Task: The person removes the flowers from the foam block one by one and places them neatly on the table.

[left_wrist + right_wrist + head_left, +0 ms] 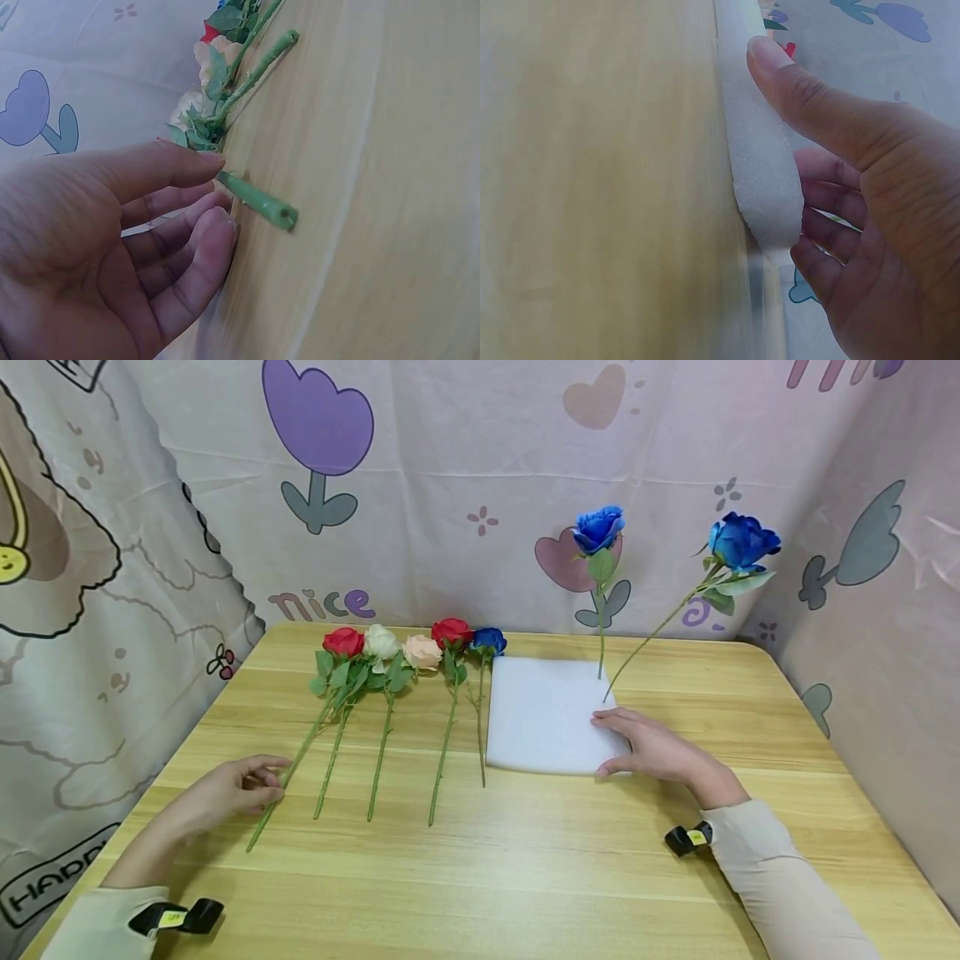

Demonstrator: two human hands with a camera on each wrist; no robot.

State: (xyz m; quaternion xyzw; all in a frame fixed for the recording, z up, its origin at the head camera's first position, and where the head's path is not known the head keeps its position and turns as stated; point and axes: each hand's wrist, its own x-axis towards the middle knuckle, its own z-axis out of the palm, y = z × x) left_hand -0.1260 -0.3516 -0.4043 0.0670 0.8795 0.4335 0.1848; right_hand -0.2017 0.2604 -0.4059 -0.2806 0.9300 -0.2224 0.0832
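My left hand (232, 789) pinches the lower stem of the leftmost red rose (343, 642); its green cut stem end (259, 202) sticks out past the thumb and curled fingers in the left wrist view. My right hand (656, 747) holds the near right corner of a white foam board (547, 718), thumb at the front edge and fingers bent along the right side. Two blue roses stand in the board near its right edge: one upright blue rose (598, 531), and one blue rose (742, 543) that leans right.
Right of the held rose lie a white rose (381, 643), a peach rose (422, 652), another red rose (452, 632) and a blue rose (489, 641), stems toward me. The wooden table (480, 877) meets a patterned cloth (450, 435) at the back.
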